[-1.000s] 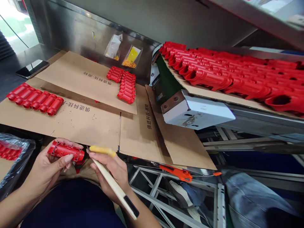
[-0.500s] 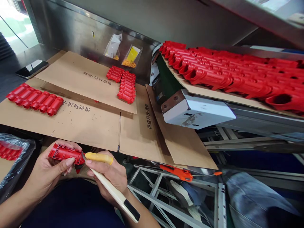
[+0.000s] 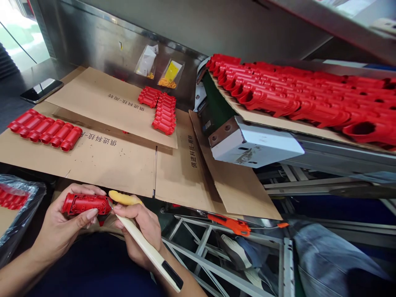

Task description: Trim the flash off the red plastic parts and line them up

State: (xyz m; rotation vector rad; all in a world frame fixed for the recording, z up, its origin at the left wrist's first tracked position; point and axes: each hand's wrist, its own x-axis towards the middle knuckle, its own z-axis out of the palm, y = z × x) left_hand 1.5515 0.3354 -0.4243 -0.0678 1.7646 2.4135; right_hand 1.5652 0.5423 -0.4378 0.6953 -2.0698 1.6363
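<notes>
My left hand (image 3: pixel 63 218) is closed round a red plastic housing (image 3: pixel 88 204), its open, dark-edged side facing up. In my right hand (image 3: pixel 140 225) is a knife with a long cream handle (image 3: pixel 145 249) and a black end. The blade tip is at the right end of the housing; whether it touches cannot be made out. A yellow finger cover (image 3: pixel 123 198) sits on my right index finger. Both hands are in front of the cardboard's near edge.
Red parts (image 3: pixel 46 128) lie in a row on cardboard (image 3: pixel 123 169), with more red parts (image 3: pixel 163 113) farther back. A phone (image 3: pixel 41 90), small bags (image 3: pixel 171 74), a loaded rack (image 3: pixel 256 142) at right, an orange tool (image 3: pixel 229 224) and a plastic-lined box (image 3: pixel 37 198) surround the hands.
The red housing has turned slightly in my left hand and lies more level. My right hand and its yellow-covered finger have shifted a little to the left.
</notes>
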